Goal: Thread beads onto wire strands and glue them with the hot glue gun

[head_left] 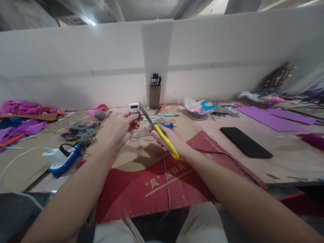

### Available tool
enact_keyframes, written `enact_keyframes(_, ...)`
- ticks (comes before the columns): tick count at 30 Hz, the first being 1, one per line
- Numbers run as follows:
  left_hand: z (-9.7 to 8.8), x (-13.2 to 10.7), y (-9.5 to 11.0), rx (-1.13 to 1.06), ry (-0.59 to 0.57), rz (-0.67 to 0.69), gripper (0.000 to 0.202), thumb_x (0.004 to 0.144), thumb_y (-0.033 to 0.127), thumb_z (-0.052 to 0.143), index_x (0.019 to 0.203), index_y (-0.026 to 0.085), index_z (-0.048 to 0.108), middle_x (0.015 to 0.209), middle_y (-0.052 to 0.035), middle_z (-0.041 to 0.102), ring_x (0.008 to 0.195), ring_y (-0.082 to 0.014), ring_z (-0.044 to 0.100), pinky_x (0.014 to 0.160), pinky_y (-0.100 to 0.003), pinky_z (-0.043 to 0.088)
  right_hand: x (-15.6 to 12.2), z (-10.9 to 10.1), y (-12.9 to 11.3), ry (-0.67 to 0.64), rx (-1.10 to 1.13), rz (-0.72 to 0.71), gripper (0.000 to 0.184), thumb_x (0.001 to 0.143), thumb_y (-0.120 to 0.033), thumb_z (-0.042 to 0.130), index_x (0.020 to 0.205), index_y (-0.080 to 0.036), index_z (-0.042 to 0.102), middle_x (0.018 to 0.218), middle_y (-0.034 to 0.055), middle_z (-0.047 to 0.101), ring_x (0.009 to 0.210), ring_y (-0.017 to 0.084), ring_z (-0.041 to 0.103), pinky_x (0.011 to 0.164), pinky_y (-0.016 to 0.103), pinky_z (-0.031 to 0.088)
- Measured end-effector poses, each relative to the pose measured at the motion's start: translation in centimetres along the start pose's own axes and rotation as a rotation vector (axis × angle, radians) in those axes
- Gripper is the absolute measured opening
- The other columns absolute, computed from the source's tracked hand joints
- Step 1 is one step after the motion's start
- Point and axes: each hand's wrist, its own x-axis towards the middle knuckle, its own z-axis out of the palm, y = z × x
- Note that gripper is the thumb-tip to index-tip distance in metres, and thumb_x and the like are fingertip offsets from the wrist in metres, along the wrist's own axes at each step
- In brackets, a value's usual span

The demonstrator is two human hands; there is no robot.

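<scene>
My right hand [168,136] grips a pair of scissors [165,140] by its yellow handles. The grey blades point up and to the left, their tips close to my left hand [126,126]. Between the thumb and fingers of that hand is a small dark grey piece [137,114], mostly hidden, that looks like felt or yarn. A blue glue gun [167,125] lies behind my right hand. Beneath both hands, tangled grey yarn [138,137] rests on the brown cardboard, and a strand hangs over the red printed part [157,185] toward my lap.
A dark bottle [155,92] stands against the white wall, beside a small white digital display [133,106]. On the left are grey yarn balls [86,140] and a blue-and-white power strip [64,165]. A black phone [245,142] and purple sheets [270,118] lie on the right.
</scene>
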Motion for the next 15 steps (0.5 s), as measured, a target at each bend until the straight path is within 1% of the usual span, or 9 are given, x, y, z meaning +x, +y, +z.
enact_keyframes(2, -0.2, 0.2, -0.2, -0.005, 0.025, 0.022, 0.012, 0.068, 0.021, 0.066, 0.077, 0.012, 0.063, 0.068, -0.0017, 0.061, 0.050, -0.0048, 0.050, 0.047, -0.016, 0.037, 0.1, 0.0, 0.3, 0.010, -0.030, -0.021, 0.037, 0.078, -0.055, 0.053, 0.088, -0.019, 0.053, 0.065, -0.0044, 0.048, 0.058, 0.008, 0.044, 0.055, 0.023, 0.039)
enact_keyframes(3, -0.3, 0.4, -0.3, -0.014, 0.060, 0.047, 0.012, 0.069, 0.020, 0.066, 0.077, 0.012, 0.064, 0.069, -0.0019, 0.062, 0.050, -0.0047, 0.051, 0.047, -0.016, 0.038, 0.2, -0.1, 0.5, 0.018, -0.038, -0.016, 0.037, 0.077, -0.055, 0.054, 0.087, -0.019, 0.054, 0.066, -0.0040, 0.049, 0.059, 0.009, 0.045, 0.056, 0.023, 0.039)
enact_keyframes(6, -0.9, 1.0, -0.5, -0.054, 0.208, 0.136, 0.009, 0.069, 0.015, 0.065, 0.078, 0.013, 0.064, 0.075, -0.0034, 0.065, 0.056, -0.0053, 0.056, 0.050, -0.015, 0.042, 0.4, -0.1, 1.2, 0.050, -0.043, 0.051, 0.039, 0.076, -0.055, 0.055, 0.090, -0.019, 0.056, 0.064, -0.0037, 0.051, 0.059, 0.010, 0.047, 0.055, 0.023, 0.038)
enact_keyframes(8, -1.4, 1.4, -0.6, -0.096, 0.276, 0.165, 0.008, 0.070, 0.011, 0.063, 0.078, 0.013, 0.064, 0.079, -0.0041, 0.065, 0.062, -0.0060, 0.059, 0.057, -0.015, 0.047, 0.6, -0.3, 1.6, 0.068, -0.078, 0.085, 0.038, 0.074, -0.054, 0.058, 0.089, -0.019, 0.058, 0.064, -0.0031, 0.052, 0.059, 0.011, 0.047, 0.055, 0.024, 0.038)
enact_keyframes(11, -2.1, 2.1, -0.8, -0.182, 0.322, 0.146, 0.010, 0.070, 0.004, 0.059, 0.074, 0.013, 0.062, 0.077, -0.0034, 0.064, 0.067, -0.0064, 0.061, 0.067, -0.016, 0.051, 0.8, -0.9, 1.7, 0.082, -0.195, 0.097, 0.035, 0.071, -0.051, 0.062, 0.086, -0.019, 0.062, 0.068, -0.0010, 0.057, 0.063, 0.012, 0.050, 0.058, 0.025, 0.039)
enact_keyframes(15, -2.6, 3.0, -1.3, -0.304, 0.390, 0.049, 0.018, 0.067, -0.006, 0.054, 0.066, 0.012, 0.058, 0.072, -0.0021, 0.062, 0.069, -0.0063, 0.061, 0.071, -0.015, 0.053, 1.0, -2.8, 0.8, 0.163, -0.266, 0.056, 0.034, 0.073, -0.049, 0.060, 0.089, -0.019, 0.064, 0.079, 0.0026, 0.063, 0.072, 0.015, 0.055, 0.066, 0.027, 0.042)
